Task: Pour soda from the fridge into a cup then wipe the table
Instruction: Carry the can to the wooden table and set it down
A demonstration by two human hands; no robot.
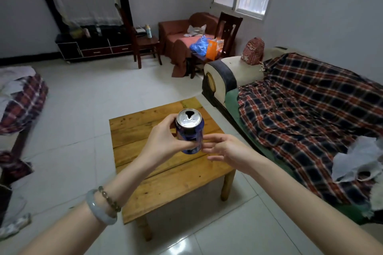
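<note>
A blue soda can (189, 130) with an opened silver top is held upright in the air above the low wooden table (165, 174). My left hand (163, 141) grips the can from the left, fingers wrapped round its body. My right hand (226, 149) is just to the can's right; its fingertips reach the can's lower side and its fingers are loosely spread. No cup shows in this view.
A sofa under a plaid blanket (310, 114) runs along the right, with white crumpled paper (360, 161) on it. A second plaid-covered seat (22, 97) is at the left. A TV cabinet (93, 45), wooden chairs and an armchair stand at the far wall. The floor is pale tile.
</note>
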